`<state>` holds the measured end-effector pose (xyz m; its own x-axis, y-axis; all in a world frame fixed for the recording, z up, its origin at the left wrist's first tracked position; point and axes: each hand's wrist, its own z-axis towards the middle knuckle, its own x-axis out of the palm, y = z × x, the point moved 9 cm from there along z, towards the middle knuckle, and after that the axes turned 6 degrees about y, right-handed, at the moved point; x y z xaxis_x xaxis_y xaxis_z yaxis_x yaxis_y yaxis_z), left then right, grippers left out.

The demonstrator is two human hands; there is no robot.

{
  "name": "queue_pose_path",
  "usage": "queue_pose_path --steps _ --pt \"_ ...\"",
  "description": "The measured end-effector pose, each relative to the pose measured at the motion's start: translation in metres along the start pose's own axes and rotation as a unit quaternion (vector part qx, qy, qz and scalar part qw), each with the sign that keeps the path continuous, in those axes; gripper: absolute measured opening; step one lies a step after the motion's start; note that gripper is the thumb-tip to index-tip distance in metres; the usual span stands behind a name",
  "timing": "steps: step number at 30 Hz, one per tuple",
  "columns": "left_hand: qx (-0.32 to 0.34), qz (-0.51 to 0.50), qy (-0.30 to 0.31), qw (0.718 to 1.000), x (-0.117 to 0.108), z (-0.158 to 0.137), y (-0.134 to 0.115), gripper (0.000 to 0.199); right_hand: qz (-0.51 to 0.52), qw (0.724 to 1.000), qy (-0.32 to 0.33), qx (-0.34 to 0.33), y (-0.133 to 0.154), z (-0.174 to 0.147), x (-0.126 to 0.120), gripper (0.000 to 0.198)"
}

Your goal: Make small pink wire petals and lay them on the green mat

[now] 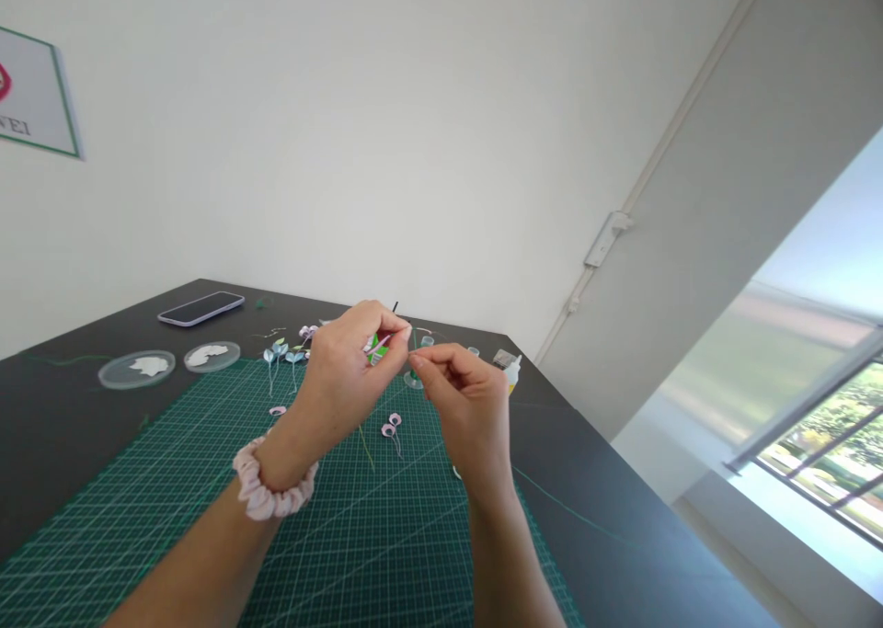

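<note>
My left hand, a pale scrunchie round its wrist, is closed in a pinch. A narrow pink piece pokes out by its fingers; its kind is hard to tell. My right hand is also closed in a pinch, just to the right and slightly lower. Between the two sets of fingertips runs a thin green thread. Below the hands, small pink flower pieces on wire stems lie on the green cutting mat. A single pink petal rests near my left wrist.
Blue flowers on stems lie at the mat's far edge. Two shallow clear dishes with white contents sit left, before a phone. A white-tipped bottle stands at the right. Green thread trails along the dark table's right side.
</note>
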<state>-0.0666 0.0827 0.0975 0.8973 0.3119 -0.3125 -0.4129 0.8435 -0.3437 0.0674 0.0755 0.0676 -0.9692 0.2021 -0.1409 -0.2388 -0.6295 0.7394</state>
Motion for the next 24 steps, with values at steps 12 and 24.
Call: queue_pose_path --steps 12,24 --pt "0.050 -0.013 0.087 0.995 0.007 0.002 -0.008 0.015 -0.192 0.968 -0.079 -0.143 0.035 -0.009 -0.022 0.015" --pt "0.104 -0.042 0.133 0.985 0.012 0.004 -0.020 0.017 -0.072 0.991 -0.092 -0.071 0.019 0.002 -0.034 0.011"
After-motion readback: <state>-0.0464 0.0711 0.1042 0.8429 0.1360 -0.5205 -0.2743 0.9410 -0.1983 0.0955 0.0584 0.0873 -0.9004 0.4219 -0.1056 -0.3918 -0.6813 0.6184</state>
